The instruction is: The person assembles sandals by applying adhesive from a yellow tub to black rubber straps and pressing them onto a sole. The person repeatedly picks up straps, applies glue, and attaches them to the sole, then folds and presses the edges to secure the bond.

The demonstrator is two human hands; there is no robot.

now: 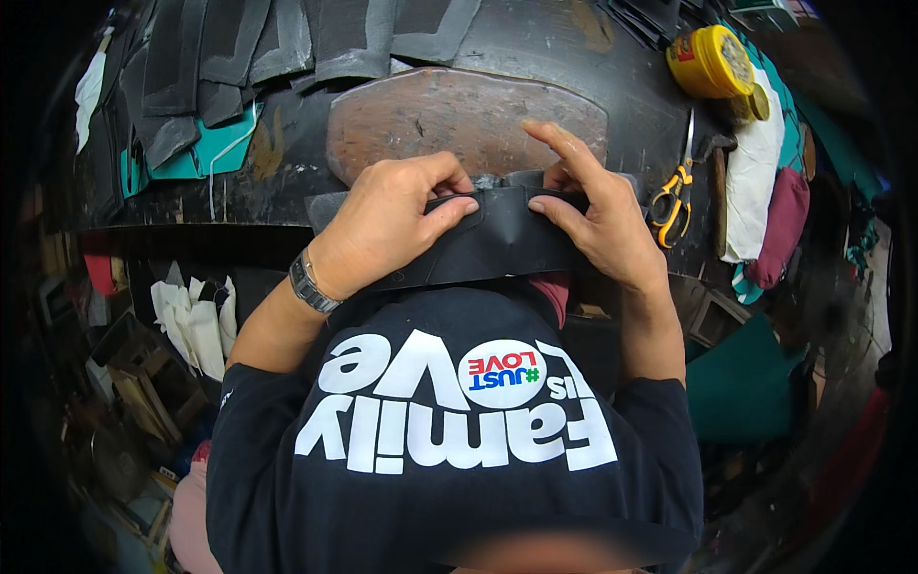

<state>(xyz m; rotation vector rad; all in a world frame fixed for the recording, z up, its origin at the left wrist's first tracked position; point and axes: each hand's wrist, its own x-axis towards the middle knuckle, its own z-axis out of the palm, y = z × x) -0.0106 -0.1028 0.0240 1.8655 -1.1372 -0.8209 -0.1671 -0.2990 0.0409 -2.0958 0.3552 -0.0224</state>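
Left hand (pixel 387 215) of mine, watch (pixel 314 284) on its wrist, is clamped on the upper edge of a black sheet (pixel 507 230), my thumb lying on the face and my fingers bent at the edge. On the other side, my right hand (pixel 610 220) grips the same edge, thumb against the sheet, index finger raised clear of it. I have the sheet at the near edge of the tabletop (pixel 535 43), just in front of my shirt (pixel 258 459), with a worn brown board (pixel 449 124) right beyond it. To my right lie scissors (pixel 673 196) with yellow-and-black handles, and farther off is a yellow tub (pixel 692 65). Dark grey-bordered pieces (pixel 354 33) overlap at the far left, near some teal material (pixel 229 143).
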